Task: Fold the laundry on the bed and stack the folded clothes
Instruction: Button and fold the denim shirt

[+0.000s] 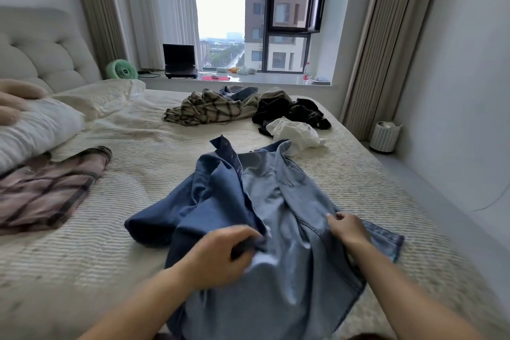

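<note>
A bed with a ribbed cream cover fills the room up to a wide window, curtains on both sides. On the sill stand a laptop at 11 o'clock and a green fan further left. A small white bin stands on the floor at 3 o'clock.

The denim shirt lies open on the bed at 6 o'clock, its collar toward 12 o'clock and its hem toward the person, so its long axis runs near to far. The left hand has its fingers curled, pinching the dark front edge near the shirt's middle. The right hand rests on the lighter right panel, fingers bent onto the cloth; whether they pinch it I cannot tell.

A pink plaid garment lies flat at 9 o'clock beside a pillow. At 12 o'clock sits a heap: a beige plaid shirt, black clothing and a white piece.
</note>
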